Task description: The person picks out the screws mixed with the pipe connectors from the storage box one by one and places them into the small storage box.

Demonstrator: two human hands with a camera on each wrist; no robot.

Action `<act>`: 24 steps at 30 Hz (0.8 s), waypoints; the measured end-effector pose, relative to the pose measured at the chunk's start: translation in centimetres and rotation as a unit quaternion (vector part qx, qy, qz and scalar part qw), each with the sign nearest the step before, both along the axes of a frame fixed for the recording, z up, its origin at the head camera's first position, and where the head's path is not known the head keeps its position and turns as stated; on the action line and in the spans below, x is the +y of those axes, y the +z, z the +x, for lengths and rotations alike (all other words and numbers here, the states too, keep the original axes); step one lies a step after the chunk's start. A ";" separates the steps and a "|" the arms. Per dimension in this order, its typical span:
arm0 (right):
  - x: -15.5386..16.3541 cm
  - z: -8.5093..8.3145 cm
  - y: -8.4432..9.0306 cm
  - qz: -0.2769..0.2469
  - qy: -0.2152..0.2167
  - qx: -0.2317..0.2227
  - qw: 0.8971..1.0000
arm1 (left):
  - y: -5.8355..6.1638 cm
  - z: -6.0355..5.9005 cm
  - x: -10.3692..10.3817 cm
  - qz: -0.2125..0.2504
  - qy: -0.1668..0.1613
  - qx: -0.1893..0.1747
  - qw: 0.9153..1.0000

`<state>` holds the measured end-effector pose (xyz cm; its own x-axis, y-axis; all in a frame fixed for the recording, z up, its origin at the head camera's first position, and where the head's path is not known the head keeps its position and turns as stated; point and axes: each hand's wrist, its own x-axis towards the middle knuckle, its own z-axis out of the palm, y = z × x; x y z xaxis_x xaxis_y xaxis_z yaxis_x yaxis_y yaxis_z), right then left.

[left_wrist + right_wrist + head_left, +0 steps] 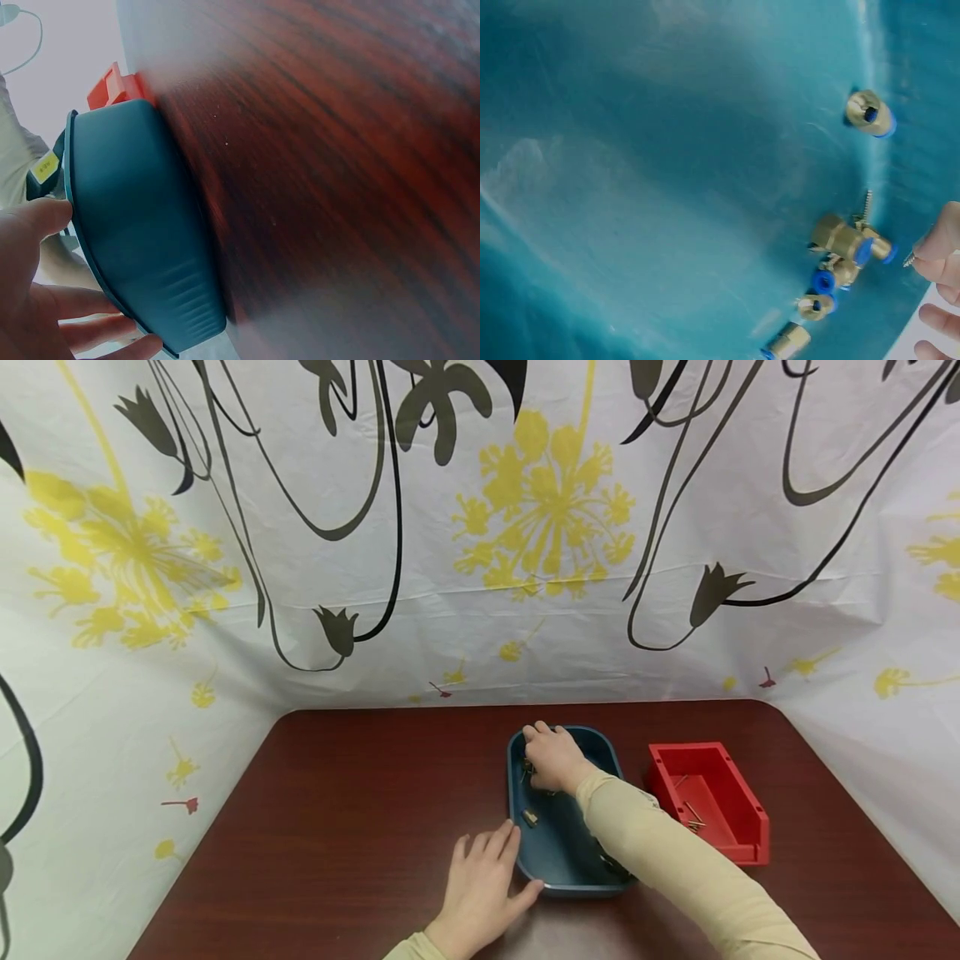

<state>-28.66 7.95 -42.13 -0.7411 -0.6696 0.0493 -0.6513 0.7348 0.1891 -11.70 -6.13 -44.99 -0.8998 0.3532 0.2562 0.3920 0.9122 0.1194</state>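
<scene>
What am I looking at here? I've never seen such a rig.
There is no machine, just a person's two bare hands. The wide picture comes from a head camera, the others from cameras on the wrists. On the brown table stand a blue tray and a red bin with thin metal pieces inside. The left hand touches the tray; its wrist picture shows the tray's outer wall. The right hand, at the tray's far end, pinches a small screw; its wrist picture shows brass fittings with blue ends.

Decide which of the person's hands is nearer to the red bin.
Right. The right hand is over the far end of the blue tray, left of the red bin; the left hand touches the tray's left rim, farther away.
</scene>
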 end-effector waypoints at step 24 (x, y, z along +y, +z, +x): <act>2.5 2.2 4.8 -0.046 0.104 0.048 0.992 | 0.0 0.1 0.2 -0.006 0.001 0.000 1.000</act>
<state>-26.50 10.47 -37.37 -0.5759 -0.7973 0.1808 -0.7730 0.6030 0.1972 -11.61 -5.95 -44.98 -0.9008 0.3534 0.2522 0.3893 0.9146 0.1092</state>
